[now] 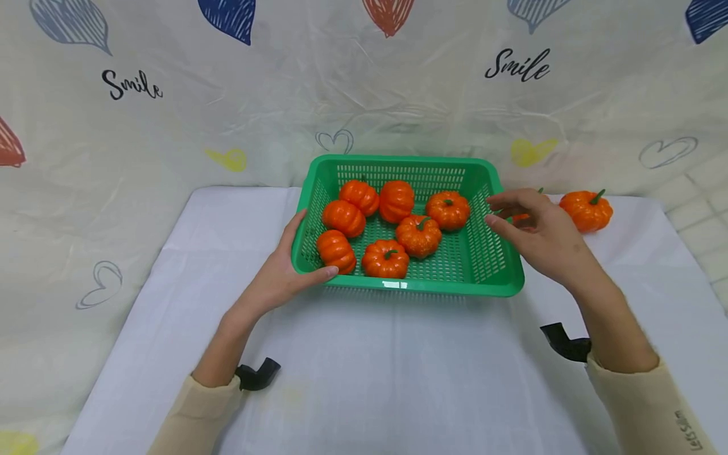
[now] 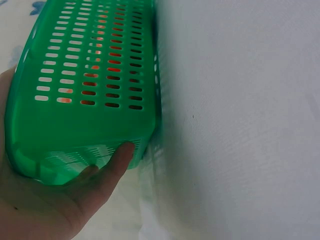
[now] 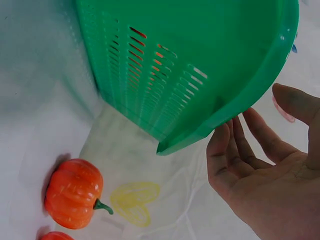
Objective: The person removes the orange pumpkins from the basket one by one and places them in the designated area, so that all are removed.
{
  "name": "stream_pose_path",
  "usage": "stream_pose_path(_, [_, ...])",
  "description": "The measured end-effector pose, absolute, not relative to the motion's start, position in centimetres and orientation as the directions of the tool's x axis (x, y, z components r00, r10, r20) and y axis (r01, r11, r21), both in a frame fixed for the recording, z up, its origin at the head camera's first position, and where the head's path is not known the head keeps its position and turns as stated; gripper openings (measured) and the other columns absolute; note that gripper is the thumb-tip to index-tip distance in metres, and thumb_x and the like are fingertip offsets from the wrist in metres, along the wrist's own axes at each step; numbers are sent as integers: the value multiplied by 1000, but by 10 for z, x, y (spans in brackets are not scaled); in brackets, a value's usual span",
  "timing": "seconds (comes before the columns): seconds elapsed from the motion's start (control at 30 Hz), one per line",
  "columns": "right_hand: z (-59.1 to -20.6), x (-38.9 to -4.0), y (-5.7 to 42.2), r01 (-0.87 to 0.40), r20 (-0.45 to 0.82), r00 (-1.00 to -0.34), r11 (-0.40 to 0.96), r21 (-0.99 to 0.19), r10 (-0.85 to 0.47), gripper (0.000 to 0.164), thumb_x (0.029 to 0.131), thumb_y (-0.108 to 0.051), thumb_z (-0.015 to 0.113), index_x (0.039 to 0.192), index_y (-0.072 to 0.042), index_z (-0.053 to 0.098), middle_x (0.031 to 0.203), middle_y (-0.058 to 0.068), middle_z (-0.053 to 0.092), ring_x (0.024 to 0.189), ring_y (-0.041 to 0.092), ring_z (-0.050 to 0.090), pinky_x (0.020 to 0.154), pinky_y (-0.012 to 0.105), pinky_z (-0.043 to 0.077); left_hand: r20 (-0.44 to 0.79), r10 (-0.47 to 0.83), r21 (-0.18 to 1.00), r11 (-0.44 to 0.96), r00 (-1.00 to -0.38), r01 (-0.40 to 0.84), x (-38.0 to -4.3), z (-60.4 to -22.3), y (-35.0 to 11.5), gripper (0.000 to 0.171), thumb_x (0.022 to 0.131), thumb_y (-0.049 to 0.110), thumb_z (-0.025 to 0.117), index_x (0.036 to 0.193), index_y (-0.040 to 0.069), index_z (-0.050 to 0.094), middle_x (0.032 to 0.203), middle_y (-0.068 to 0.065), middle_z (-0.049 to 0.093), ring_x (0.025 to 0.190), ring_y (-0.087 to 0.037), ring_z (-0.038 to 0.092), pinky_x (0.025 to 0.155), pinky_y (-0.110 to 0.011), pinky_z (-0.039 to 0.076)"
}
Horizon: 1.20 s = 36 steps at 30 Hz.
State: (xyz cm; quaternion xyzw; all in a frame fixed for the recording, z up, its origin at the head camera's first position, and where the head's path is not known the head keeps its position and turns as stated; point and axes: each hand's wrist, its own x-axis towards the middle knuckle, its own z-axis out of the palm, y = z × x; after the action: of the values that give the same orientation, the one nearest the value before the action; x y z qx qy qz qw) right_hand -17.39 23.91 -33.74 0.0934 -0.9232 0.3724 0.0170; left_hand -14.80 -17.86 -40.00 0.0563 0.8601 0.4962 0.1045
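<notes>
A green plastic basket (image 1: 455, 289) with slotted walls stands at the back of the table, holding several small orange toy pumpkins (image 1: 418, 236). My left hand (image 1: 284, 272) grips its front left corner, thumb over the front rim; the left wrist view shows fingers (image 2: 120, 162) lying along the outer wall. By the right rim, my right hand (image 1: 540, 230) hovers with fingers loosely bent and thumb apart. Its fingertips (image 3: 220, 137) are right at the rim in the right wrist view, with nothing pinched between them.
Right of the basket, a toy pumpkin (image 1: 586, 211) with a green stem sits on the white tablecloth (image 1: 398, 366). Another is mostly hidden behind my right hand. A printed curtain (image 1: 318, 82) hangs behind the table. Black straps (image 1: 569, 344) stick out at both wrists.
</notes>
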Motion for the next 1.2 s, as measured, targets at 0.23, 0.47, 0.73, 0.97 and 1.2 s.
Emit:
stream_pose_path(0.23, [-336,-167,229,-206,93,-976,701,-683,-196,40,102,-34,67,136,-12,64,131,9,65,103,-4,54,87,6,42,-126,198,862,506,-972,-9,-148,-399,-178,114,83,55,83,163,49,2,172,1,24,152,-30,37,116,-64,41])
stream_pose_path(0.47, [-337,-164,218,-227,65,-965,689,-688,-253,40,102,-31,68,135,-9,63,129,10,65,115,21,62,84,5,45,-129,194,858,513,-973,-12,-147,-400,-179,113,83,55,83,163,50,3,172,-1,25,150,-32,38,115,-64,43])
stream_pose_path(0.73, [-344,-159,208,-272,75,-949,678,-683,-305,38,101,-24,70,134,-7,62,130,9,64,114,25,64,85,10,49,-119,201,861,509,-972,0,-148,-401,-179,114,83,55,83,164,47,3,172,0,26,150,-31,39,115,-63,43])
stream_pose_path(0.97, [-351,-159,199,-317,69,-923,645,-696,-379,38,100,-24,72,133,-7,63,131,12,65,113,28,64,87,15,51,-123,198,860,510,-973,-5,-149,-401,-179,114,83,54,83,164,48,3,172,-1,26,150,-31,39,114,-62,45])
stream_pose_path(1.2, [-357,-160,192,-324,60,-915,636,-701,-400,38,99,-23,72,132,-5,64,130,13,65,113,30,64,92,40,58,-122,199,860,510,-972,-4,-149,-402,-179,114,83,55,83,164,48,3,172,-1,26,150,-31,39,115,-62,44])
